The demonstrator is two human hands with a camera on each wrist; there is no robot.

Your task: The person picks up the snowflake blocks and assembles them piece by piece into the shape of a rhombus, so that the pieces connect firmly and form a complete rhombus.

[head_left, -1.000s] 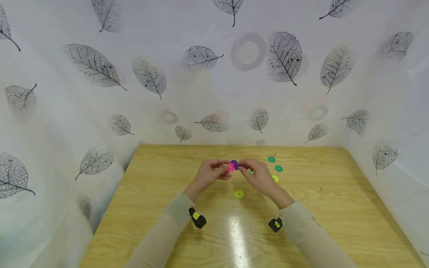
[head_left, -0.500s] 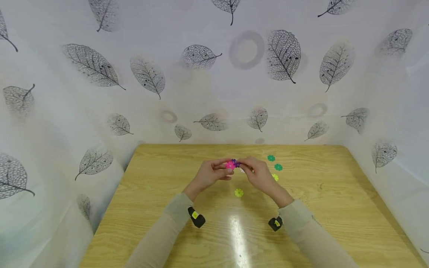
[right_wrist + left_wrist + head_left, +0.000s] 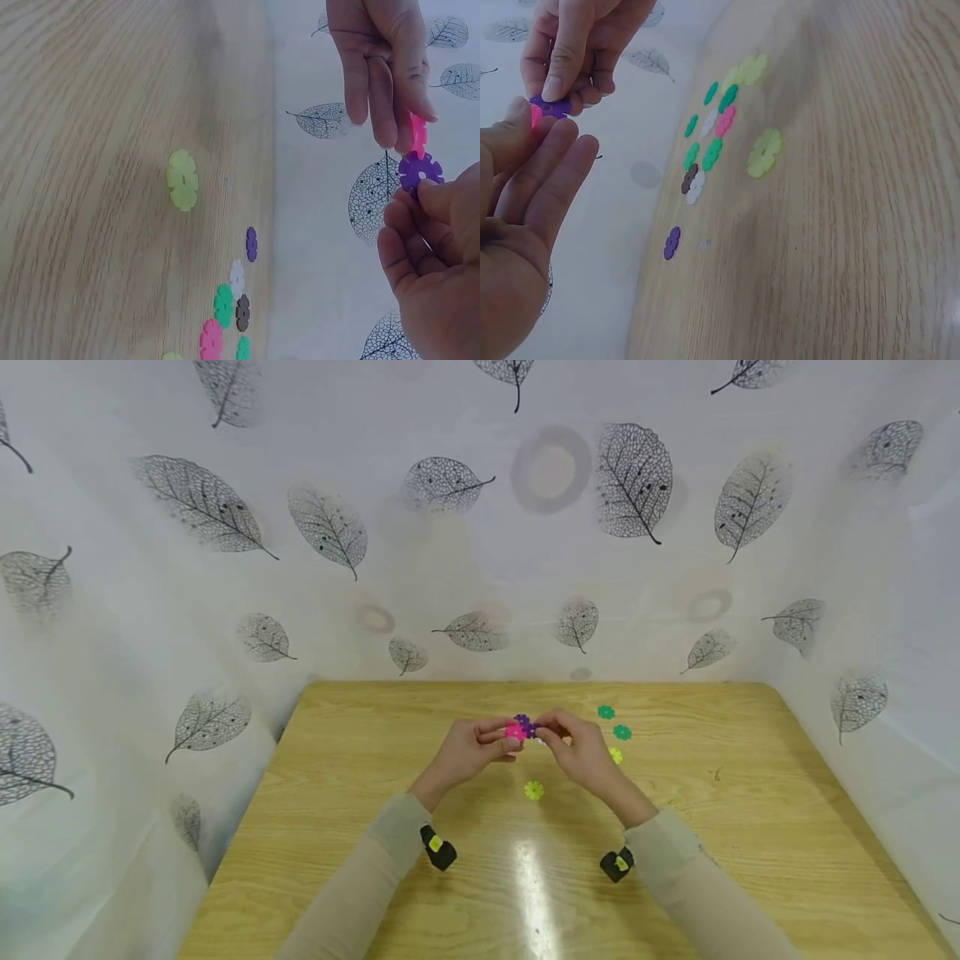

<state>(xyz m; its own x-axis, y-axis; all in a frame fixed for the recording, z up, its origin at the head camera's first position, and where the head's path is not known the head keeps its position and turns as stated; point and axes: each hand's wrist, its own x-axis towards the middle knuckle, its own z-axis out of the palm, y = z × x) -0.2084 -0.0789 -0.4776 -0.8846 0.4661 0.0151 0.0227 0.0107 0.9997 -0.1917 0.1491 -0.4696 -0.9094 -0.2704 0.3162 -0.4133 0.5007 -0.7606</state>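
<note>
My left hand (image 3: pixel 468 750) pinches a pink flower-shaped plastic disc (image 3: pixel 419 136) between thumb and fingers. A purple notched disc (image 3: pixel 418 172) of the same kind is pinched in my right hand (image 3: pixel 585 756). The two discs meet edge to edge, turned at an angle to each other, and are held up above the table. Fingertips cover part of both. Below the hands, nearer to me, a yellow-green disc (image 3: pixel 534 790) lies flat on the table. Another purple disc (image 3: pixel 673 243) rests on the tabletop, away from the group of loose discs.
Several loose discs lie toward the back and right of the wooden table (image 3: pixel 337 860), among them green (image 3: pixel 622 732), yellow (image 3: pixel 615 756), white (image 3: pixel 237 278), brown (image 3: pixel 242 313) and pink (image 3: pixel 725 121). A leaf-print curtain (image 3: pixel 450 560) encloses the table behind and at the sides.
Both hands stay nearly in place with the same discs. My left thumb has slid lower on the pink disc, which shows more fully. The head view has shifted slightly.
</note>
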